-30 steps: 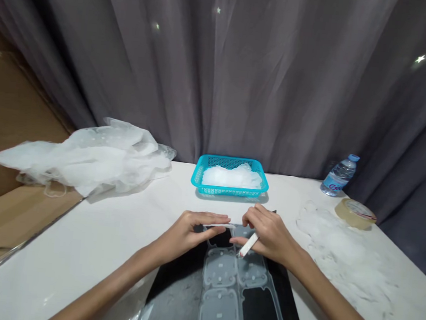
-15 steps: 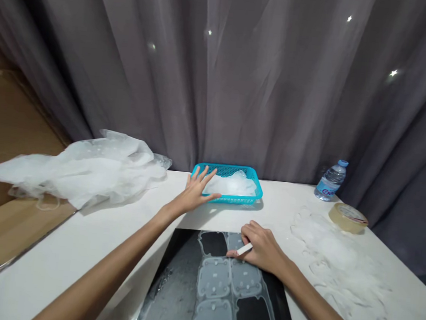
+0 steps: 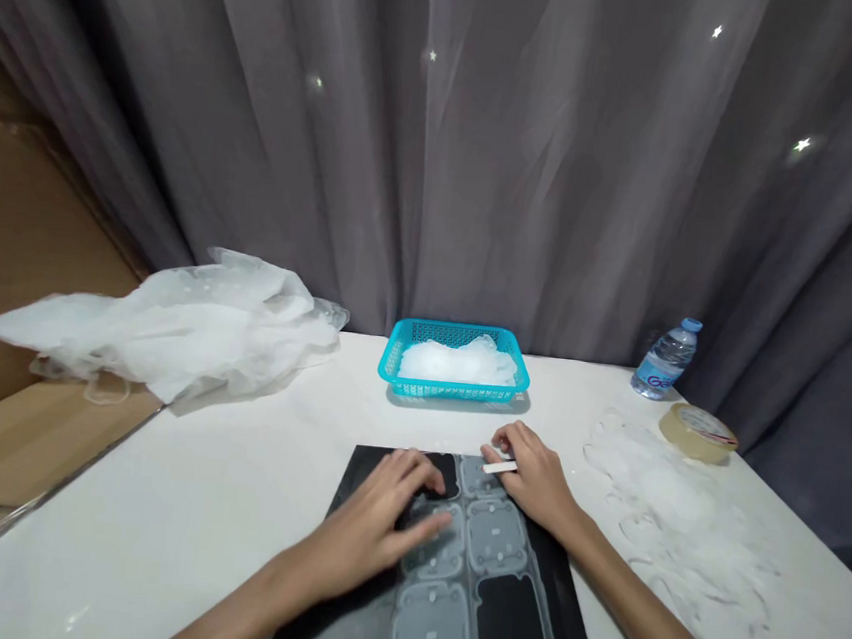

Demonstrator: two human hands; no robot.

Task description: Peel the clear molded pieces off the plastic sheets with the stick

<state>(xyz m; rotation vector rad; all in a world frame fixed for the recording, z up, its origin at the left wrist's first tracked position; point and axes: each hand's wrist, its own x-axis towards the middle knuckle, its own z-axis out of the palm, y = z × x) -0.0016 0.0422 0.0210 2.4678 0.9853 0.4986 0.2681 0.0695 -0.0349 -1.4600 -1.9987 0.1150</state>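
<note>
A translucent plastic sheet (image 3: 432, 626) of rounded square panels lies on a black board (image 3: 362, 469). Several panels remain in it, while two openings show the black beneath. My left hand (image 3: 376, 521) is over the sheet's left column, thumb and fingers apart, holding nothing that I can see. At the sheet's far right corner rests my right hand (image 3: 531, 475), fingers curled around a slim white stick-like tool (image 3: 500, 467). Its other end is hidden by the hand. Beyond the board, a turquoise basket (image 3: 456, 393) contains a pile of clear plastic pieces (image 3: 459, 361).
Crumpled white plastic bags (image 3: 191, 327) lie at left beside a cardboard box (image 3: 20, 461). To the right are a water bottle (image 3: 664, 361), a roll of tape (image 3: 697, 433) and a heap of clear plastic scraps (image 3: 685, 515). A grey curtain (image 3: 486, 165) hangs behind the table.
My left hand pinched a thin clear panel, then reached spread-fingered over the basket, and is now back above the sheet without it. My right hand stayed near the far corner with the white tool.
</note>
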